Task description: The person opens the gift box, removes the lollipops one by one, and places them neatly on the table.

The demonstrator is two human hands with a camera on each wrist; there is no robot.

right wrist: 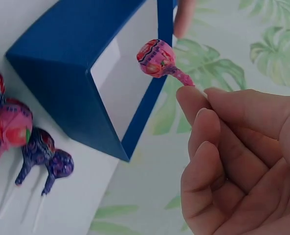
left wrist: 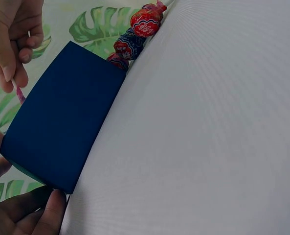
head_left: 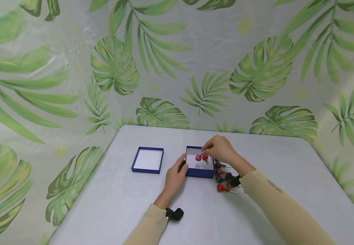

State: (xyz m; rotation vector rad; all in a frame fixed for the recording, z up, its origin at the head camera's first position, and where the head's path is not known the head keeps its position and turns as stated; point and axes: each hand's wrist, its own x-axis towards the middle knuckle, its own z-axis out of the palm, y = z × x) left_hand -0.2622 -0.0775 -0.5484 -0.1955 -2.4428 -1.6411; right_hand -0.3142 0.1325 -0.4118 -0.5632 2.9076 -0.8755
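Note:
My right hand [head_left: 221, 148] pinches the stick of a pink-wrapped lollipop [right wrist: 156, 58] between thumb and forefinger, its candy end over the open side of a blue box [head_left: 199, 173] with a white inside. In the head view, a red lollipop [head_left: 205, 158] shows within the box. My left hand [head_left: 175, 175] rests against the box's left side, its fingertips touching the upper and lower edges near the front corner. To the right of the box lies a loose group of red, pink and dark blue lollipops [head_left: 220, 188], partly hidden by my right wrist.
A shallow blue-rimmed box lid [head_left: 147, 160], white inside, lies on the white table [head_left: 103, 207] left of the box. Behind the table hangs a leaf-patterned sheet [head_left: 213, 61]. Each wrist wears a black device, such as the left wrist camera [head_left: 175, 214].

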